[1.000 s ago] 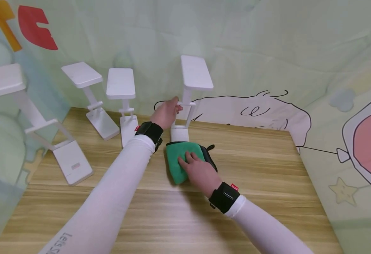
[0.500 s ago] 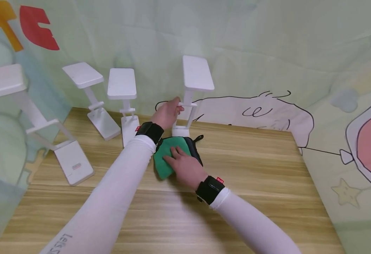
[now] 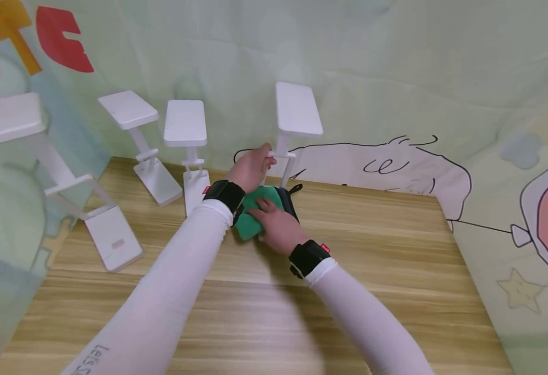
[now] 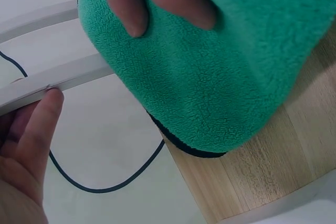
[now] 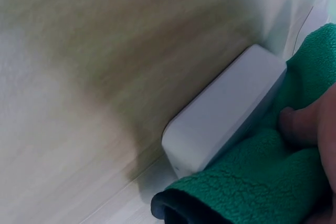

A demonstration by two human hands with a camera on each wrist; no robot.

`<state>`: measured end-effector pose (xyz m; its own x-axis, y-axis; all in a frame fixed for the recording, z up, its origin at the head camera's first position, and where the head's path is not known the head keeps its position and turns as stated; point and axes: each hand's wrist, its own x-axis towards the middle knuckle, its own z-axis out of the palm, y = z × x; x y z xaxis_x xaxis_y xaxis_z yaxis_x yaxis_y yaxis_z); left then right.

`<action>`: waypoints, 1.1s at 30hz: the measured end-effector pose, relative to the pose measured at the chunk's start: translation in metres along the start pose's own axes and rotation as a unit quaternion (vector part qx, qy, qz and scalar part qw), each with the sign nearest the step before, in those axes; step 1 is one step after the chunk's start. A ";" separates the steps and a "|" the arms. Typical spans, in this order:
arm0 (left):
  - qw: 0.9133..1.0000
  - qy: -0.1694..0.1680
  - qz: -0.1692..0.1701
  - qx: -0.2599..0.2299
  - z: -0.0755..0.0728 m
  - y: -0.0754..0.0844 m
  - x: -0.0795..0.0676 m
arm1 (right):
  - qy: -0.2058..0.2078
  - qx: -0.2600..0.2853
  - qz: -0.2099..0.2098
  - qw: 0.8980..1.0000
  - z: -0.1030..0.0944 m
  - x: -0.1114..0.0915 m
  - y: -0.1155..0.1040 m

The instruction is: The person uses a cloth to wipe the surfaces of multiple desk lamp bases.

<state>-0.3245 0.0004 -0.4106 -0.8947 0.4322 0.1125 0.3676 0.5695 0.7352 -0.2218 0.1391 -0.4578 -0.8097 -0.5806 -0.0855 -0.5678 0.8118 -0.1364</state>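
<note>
My left hand point(image 3: 250, 169) grips the jointed stem of a white folding desk lamp point(image 3: 298, 109) near its hinge bar. In the left wrist view, the thumb lies against the white bar point(image 4: 63, 80). A fuzzy green cloth point(image 3: 249, 225) with a dark edge and a hanging loop drapes over the lamp's base. My right hand point(image 3: 280, 225) presses on this cloth with its fingers spread. The right wrist view shows an uncovered part of the white base point(image 5: 226, 108), with the thumb sinking into the cloth beside it. The cloth hides most of the base.
More white folding lamps stand to the left: one nearby point(image 3: 186, 122), another behind it point(image 3: 128, 109), and a larger-looking one point(image 3: 9, 120) at the far left. The wooden tabletop point(image 3: 377, 271) meets a printed fabric backdrop point(image 3: 386, 67) at the back.
My right hand has moved the cloth left, then farther back along the lamp's base toward its stem. My left hand keeps its grip, and the lamp stays in place. The view has shifted slightly.
</note>
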 end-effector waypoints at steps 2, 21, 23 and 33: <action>1.000 0.000 0.002 0.002 0.000 0.000 0.000 | -0.004 0.006 0.002 1.000 0.000 0.000 0.002; 1.000 0.005 -0.006 0.009 0.000 0.002 -0.002 | 0.019 -0.017 0.015 1.000 -0.004 -0.023 0.015; 1.000 0.009 -0.008 0.012 0.000 0.001 -0.002 | 0.019 -0.018 0.017 1.000 -0.005 -0.028 0.014; 1.000 0.013 -0.021 0.019 0.003 0.003 0.000 | -0.012 -0.054 0.034 0.998 -0.015 -0.051 0.007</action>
<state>-0.3224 0.0038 -0.4100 -0.9158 0.3890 0.0996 0.3383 0.6137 0.7134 -0.1871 0.1754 -0.4396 -0.8440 -0.5241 -0.1142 -0.5252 0.8507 -0.0223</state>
